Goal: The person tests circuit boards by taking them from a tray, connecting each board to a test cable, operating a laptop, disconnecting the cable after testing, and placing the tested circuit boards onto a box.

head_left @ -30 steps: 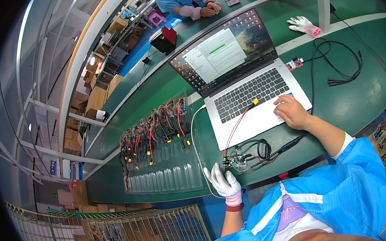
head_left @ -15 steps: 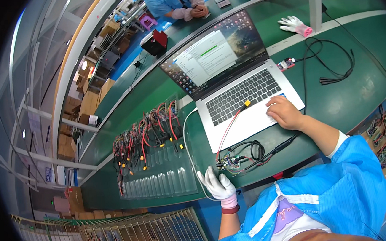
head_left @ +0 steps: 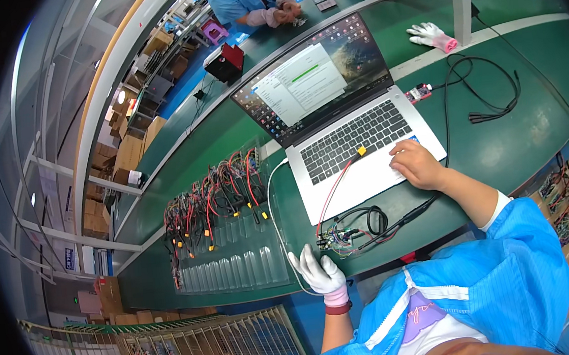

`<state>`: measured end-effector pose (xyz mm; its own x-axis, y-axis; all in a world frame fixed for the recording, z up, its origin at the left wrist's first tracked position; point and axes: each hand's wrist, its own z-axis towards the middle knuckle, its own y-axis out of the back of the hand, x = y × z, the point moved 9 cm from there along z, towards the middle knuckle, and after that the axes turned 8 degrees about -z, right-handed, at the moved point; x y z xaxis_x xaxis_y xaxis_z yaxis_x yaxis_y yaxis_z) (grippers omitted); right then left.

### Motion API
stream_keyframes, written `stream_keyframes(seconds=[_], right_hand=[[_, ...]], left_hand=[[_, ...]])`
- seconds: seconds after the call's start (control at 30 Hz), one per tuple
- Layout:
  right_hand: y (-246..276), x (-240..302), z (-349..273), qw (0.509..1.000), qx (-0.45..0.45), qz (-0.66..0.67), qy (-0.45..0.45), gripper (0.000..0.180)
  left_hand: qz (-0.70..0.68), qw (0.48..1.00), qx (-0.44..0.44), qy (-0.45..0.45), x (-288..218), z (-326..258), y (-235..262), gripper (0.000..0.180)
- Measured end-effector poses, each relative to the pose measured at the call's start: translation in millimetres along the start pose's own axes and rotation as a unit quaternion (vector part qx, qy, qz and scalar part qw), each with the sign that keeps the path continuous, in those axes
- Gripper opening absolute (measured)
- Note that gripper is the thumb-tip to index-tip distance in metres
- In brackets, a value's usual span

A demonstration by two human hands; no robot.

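My left hand (head_left: 318,270), in a white glove with a pink cuff, is open at the table's front edge. Its fingertips are beside a small circuit board (head_left: 334,239) with thin wires, and it holds nothing. A red and white wire pair runs from the board to a yellow connector (head_left: 361,151) lying on the silver laptop (head_left: 340,196). My bare right hand (head_left: 419,166) rests on the laptop's front right palm area, fingers loosely apart and slightly bent. On the laptop screen (head_left: 303,81), a window shows a green bar. Black cable (head_left: 413,214) leads from the board toward the right.
A clear plastic tray (head_left: 228,270) at left holds several wired boards (head_left: 211,194). Behind the laptop's right side lies a white glove (head_left: 431,36), beside a post. A red module (head_left: 419,93) and coiled black cable (head_left: 489,117) lie at right. Across the bench sits a co-worker (head_left: 249,1).
Both my hands stay where they were; the whole view has shifted slightly. Across the bench, the co-worker's hands have moved a little and come apart.
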<state>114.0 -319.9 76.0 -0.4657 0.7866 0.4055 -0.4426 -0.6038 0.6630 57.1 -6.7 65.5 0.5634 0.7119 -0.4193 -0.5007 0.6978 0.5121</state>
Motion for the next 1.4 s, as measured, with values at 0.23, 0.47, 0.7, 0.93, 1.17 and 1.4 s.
stream_keyframes(seconds=[0.23, 0.47, 0.7, 0.93, 1.17, 1.4], right_hand=[[1, -3, 0, 1.000, 0.005, -0.007, -0.001, 0.007], [-1, 0, 2, 1.000, 0.005, -0.015, 0.004, 0.008], [1, -2, 1, 1.000, 0.004, -0.012, 0.001, 0.008], [3, -2, 0, 1.000, 0.001, -0.011, -0.005, 0.008], [25, -20, 6, 0.994, -0.076, 0.052, -0.057, 0.014], [45, -10, -9, 0.982, 0.051, 0.148, -0.102, 0.030]], left_hand=[[0.003, 1.000, 0.002, -0.003, -2, 6, 0, 0.042], [0.015, 1.000, 0.011, -0.004, -1, 4, -1, 0.041], [0.010, 1.000, 0.009, -0.005, -3, 3, -1, 0.041], [0.010, 1.000, 0.010, -0.006, -3, 3, -2, 0.041], [0.005, 1.000, 0.006, 0.013, 5, 0, -1, 0.043], [-0.032, 0.999, -0.019, 0.007, -18, 20, 27, 0.048]])
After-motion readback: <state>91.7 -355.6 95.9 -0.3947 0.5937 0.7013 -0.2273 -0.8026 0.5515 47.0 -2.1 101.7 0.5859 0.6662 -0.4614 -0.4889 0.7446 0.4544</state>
